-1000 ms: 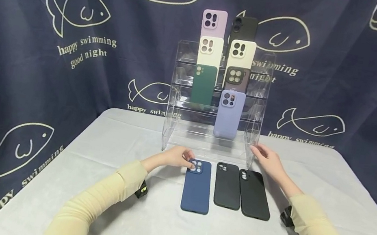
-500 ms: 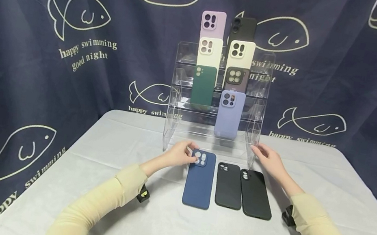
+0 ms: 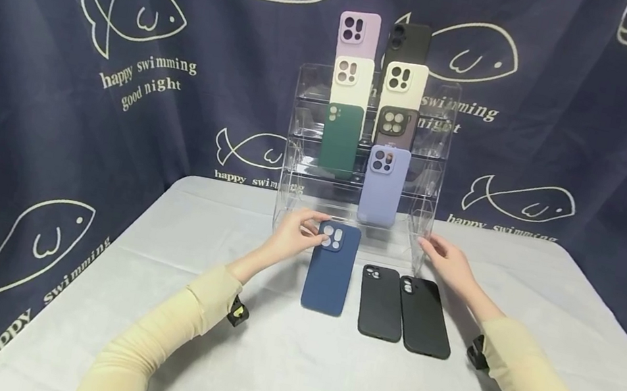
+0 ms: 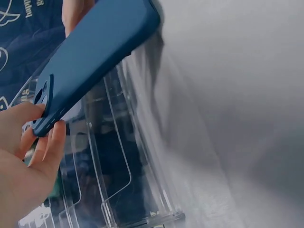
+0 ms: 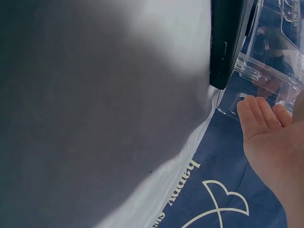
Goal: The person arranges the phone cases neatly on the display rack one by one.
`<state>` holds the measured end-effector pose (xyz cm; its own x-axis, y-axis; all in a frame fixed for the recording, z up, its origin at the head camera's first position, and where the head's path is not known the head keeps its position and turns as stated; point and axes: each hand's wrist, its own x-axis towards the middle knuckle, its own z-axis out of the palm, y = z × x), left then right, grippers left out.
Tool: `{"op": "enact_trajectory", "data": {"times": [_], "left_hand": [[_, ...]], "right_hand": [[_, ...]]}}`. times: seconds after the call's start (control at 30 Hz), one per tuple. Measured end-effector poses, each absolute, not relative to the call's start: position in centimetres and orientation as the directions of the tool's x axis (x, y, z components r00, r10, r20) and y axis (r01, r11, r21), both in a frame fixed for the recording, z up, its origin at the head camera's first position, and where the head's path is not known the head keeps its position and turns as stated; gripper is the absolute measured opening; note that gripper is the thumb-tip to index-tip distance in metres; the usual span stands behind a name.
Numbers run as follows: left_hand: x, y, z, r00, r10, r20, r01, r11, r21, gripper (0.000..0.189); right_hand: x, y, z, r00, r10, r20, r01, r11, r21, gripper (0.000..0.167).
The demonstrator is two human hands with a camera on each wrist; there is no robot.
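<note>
In the head view my left hand [image 3: 292, 233] pinches a dark blue phone case [image 3: 330, 273] by its top left corner, next to the camera cutouts. The case tilts up in front of the clear acrylic display rack [image 3: 285, 218]. The left wrist view shows the thumb on the back of this blue case [image 4: 95, 57] and the fingers beneath its edge. My right hand [image 3: 447, 264] rests with its fingertips at the rack's lower right side. Those fingers [image 5: 259, 116] look fairly straight in the right wrist view. Two black phone cases, one [image 3: 381, 305] beside the other [image 3: 425, 319], lie flat before the rack.
Standing on the rack's tiers are a lilac case [image 3: 368, 47], two white cases [image 3: 349, 95], a green case [image 3: 339, 141], a black case [image 3: 415, 47], a dark translucent case [image 3: 402, 138] and a periwinkle case [image 3: 381, 196]. A white cloth [image 3: 320, 388] covers the table; a navy fish-print curtain [image 3: 236, 60] hangs behind.
My left hand has lifted the blue case off the table and moved it up towards the rack, top end first. The right hand has stayed by the rack's side.
</note>
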<state>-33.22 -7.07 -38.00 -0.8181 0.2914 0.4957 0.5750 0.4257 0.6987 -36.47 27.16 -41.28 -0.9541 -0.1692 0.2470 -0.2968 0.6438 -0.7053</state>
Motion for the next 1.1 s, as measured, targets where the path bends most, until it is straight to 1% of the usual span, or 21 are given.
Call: {"op": "enact_trajectory", "data": {"times": [0.27, 0.4, 0.63, 0.77, 0.93, 1.1], "left_hand": [[-33.7, -7.9, -35.9, -0.794, 0.213, 0.569, 0.602, 0.405, 0.689, 0.039], [-34.1, -8.2, -34.7, -0.765, 0.157, 0.624, 0.625, 0.414, 0.662, 0.039], [-34.8, -8.4, -32.2, -0.696, 0.086, 0.713, 0.667, 0.444, 0.598, 0.038], [-35.4, -8.4, -30.5, -0.682, 0.042, 0.730, 0.668, 0.441, 0.599, 0.037], [-36.0, -8.1, -28.3, -0.665, 0.033, 0.746, 0.679, 0.444, 0.585, 0.037], [-36.8, -8.1, -27.1, -0.660, 0.006, 0.751, 0.685, 0.415, 0.599, 0.038]], "right_hand": [[-36.6, 27.0, -41.3, -0.954, -0.168, 0.249, -0.298, 0.624, -0.722, 0.064], [-36.6, 26.9, -41.2, -0.955, -0.167, 0.245, -0.295, 0.626, -0.722, 0.065], [-36.6, 27.0, -41.2, -0.953, -0.166, 0.253, -0.300, 0.627, -0.719, 0.063], [-36.7, 27.1, -41.2, -0.953, -0.170, 0.251, -0.301, 0.623, -0.722, 0.062], [-36.6, 27.3, -41.1, -0.955, -0.162, 0.249, -0.295, 0.623, -0.725, 0.064], [-36.5, 27.0, -41.2, -0.954, -0.168, 0.248, -0.297, 0.631, -0.716, 0.065]]}}
